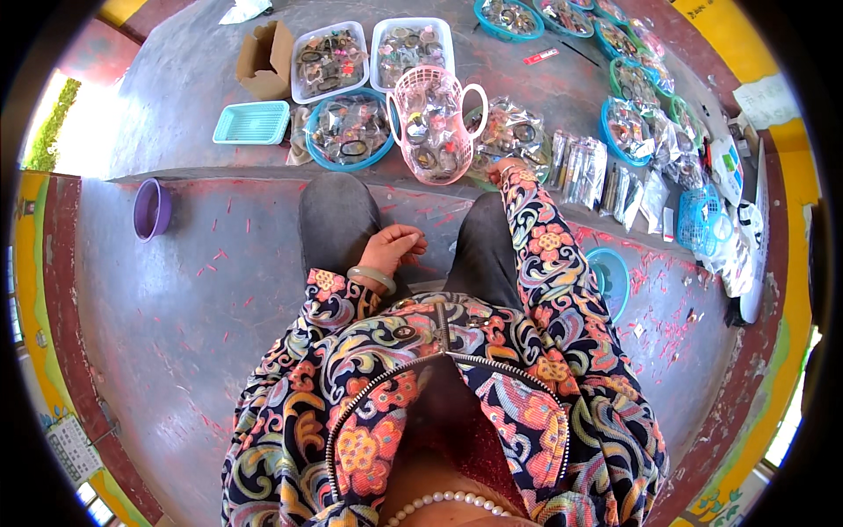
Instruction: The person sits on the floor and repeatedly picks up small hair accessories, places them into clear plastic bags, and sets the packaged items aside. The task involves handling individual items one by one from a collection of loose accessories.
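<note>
Over my lap, my left hand (391, 249) is loosely curled, with nothing visible in it and a pale bangle at the wrist. My right hand (507, 168) reaches forward to the near edge of a green tray heaped with clear-bagged accessories (520, 132). Its fingers look bent together; whatever they hold, if anything, is too small to make out. Just left of it stands a pink two-handled plastic basket (450, 81) with more bagged accessories inside. A blue round basket (318, 158) of similar bags sits left of the pink one.
Behind are two white trays (297, 54) (376, 44), an open cardboard box (279, 63) and a turquoise tray (253, 123). Rows of slim packets (587, 171) and several filled baskets (606, 140) lie right. A purple basin (153, 211) and a teal basin (620, 285) stand on the lower floor.
</note>
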Demonstrator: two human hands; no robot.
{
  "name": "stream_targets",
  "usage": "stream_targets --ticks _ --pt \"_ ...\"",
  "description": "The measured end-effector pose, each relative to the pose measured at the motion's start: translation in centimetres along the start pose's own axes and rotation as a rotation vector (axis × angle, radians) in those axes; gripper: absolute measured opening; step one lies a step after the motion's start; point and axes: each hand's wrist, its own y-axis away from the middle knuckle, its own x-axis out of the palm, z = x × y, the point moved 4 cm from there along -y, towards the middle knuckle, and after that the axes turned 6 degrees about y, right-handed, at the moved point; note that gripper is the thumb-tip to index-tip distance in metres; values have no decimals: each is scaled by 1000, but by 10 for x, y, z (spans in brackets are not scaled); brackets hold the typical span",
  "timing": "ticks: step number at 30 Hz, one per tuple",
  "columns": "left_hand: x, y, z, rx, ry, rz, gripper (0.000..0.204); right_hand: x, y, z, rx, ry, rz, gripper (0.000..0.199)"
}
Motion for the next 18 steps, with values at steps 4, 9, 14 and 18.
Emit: stream_targets --ticks 4,9,14,18 --pt "3 3 -3 9 -8 -16 16 2 13 4 6 -194 -11 18" --pt "0 -1 0 3 -13 15 15 -12 33 -12 -5 -379 108 14" --pt "-6 2 -1 26 -64 -4 15 8 114 -6 -191 -794 233 4" --pt "0 3 -6 -11 -3 17 19 44 178 -3 -407 -832 343 7"
